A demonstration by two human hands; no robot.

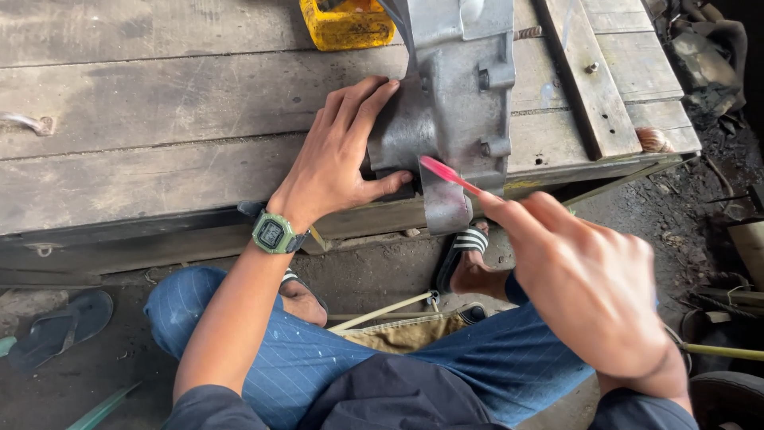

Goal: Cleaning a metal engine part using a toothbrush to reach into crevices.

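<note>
A grey cast-metal engine casing [458,87] lies on a weathered wooden platform [159,119], its lower lip hanging over the front edge. My left hand [338,155], with a green watch on its wrist, presses flat on the casing's left side, thumb hooked under it. My right hand [589,287] grips the handle of a pink toothbrush [450,175]. The brush head touches the lower part of the casing.
A yellow container [346,22] stands at the platform's far edge. A wooden slat [585,72] crosses the right side. My knees in blue trousers and striped sandals [461,251] are below, on a dirt floor. A dark flip-flop [60,326] lies at left; scrap clutter sits at right.
</note>
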